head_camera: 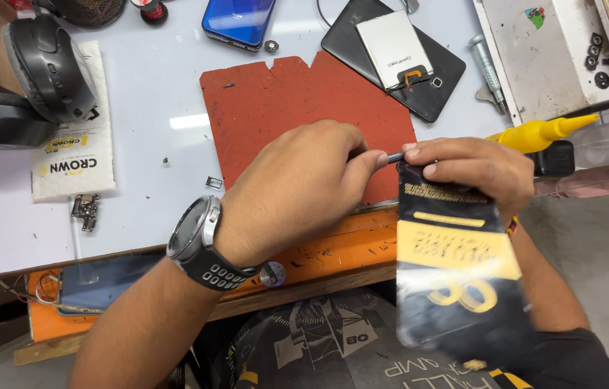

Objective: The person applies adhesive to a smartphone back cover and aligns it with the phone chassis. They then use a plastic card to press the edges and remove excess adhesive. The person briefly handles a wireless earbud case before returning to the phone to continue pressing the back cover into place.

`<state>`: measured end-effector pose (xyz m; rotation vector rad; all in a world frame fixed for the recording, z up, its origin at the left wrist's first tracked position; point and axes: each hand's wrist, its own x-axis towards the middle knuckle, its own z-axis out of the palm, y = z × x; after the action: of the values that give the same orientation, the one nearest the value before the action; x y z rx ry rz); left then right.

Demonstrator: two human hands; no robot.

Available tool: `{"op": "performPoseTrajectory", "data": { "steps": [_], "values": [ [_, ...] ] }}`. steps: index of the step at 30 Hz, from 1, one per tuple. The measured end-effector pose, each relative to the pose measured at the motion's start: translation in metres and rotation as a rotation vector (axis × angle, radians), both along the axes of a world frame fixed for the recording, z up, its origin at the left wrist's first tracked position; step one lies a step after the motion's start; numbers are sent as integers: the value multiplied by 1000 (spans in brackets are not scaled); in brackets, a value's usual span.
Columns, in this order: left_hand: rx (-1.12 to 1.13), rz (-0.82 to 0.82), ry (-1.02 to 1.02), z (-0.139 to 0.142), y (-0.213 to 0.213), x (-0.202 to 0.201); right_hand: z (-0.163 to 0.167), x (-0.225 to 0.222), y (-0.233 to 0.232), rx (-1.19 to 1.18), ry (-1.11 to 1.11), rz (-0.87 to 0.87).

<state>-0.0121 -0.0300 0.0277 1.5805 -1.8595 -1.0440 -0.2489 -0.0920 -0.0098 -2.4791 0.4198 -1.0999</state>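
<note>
The black-and-yellow packet (456,274) hangs with its long axis running from the hands down toward the person's lap, off the near edge of the tabletop (153,130), its top edge pinched shut in the fingers of the right hand (470,169). The left hand (297,191), wearing a wristwatch (200,241), is curled closed around a thin dark tool (393,156) whose tip meets that top edge. Both hands sit side by side above the red mat (297,108), nearly touching.
</note>
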Motion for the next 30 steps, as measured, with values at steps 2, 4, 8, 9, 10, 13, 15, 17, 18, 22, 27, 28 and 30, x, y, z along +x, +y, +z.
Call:
{"op": "performPoseTrajectory", "data": {
  "steps": [2,4,8,9,10,13,15,17,18,22,27,28,30],
  "values": [
    [45,-12,1,1,-1,0,-16,-9,4,-72,-35,39],
    [2,-8,26,1,0,0,-25,-17,2,-82,-42,58],
    [-25,-32,61,-3,-1,0,-16,-31,-25,38,111,328],
    [-48,-30,60,-4,-1,-1,-16,-34,-31,75,177,464],
    [-71,-30,60,-4,0,-2,-21,-35,-31,108,119,421],
    [-44,-19,64,-5,2,-2,-45,-44,-22,197,-10,340],
    [-31,-22,36,-4,1,-4,-56,-51,-21,233,-39,358],
    [-18,-17,15,-3,2,-5,-56,-53,-22,239,-32,368],
    [-12,-14,9,-3,2,-6,-53,-52,-23,241,-29,372],
    [-27,-11,17,-1,5,-8,-31,-34,-12,100,8,322],
    [-42,-37,-25,1,5,-10,-24,-13,15,-256,3,39],
    [-65,-40,-29,2,4,-10,-22,-13,15,-296,11,37],
    [-36,-45,-39,2,4,-10,-19,-12,15,-376,28,34]
  ]
}}
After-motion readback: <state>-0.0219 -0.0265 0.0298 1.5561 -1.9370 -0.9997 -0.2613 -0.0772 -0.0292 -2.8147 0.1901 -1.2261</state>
